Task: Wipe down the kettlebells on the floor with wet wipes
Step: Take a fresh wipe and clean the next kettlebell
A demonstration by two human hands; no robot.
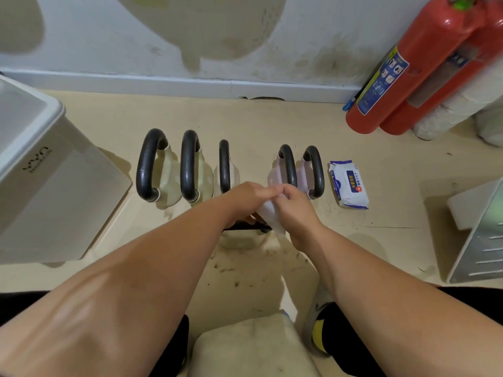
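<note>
Unfolding the wipe [268, 210] I reckon, left hand [245, 198] and right hand [298, 213] both pinching it right over the kettlebell [239, 242] sitting just in front of the row [187, 170]. Next I need it spread flat, then pressed onto the handle.

Left hand [245, 202], right hand [297, 214] pinch wipe [268, 211] (over kettlebell [239, 241]).

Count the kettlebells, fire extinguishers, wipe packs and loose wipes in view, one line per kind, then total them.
Kettlebells: 6
Fire extinguishers: 2
Wet wipe pack: 1
Loose wipe: 1
Total: 10
</note>
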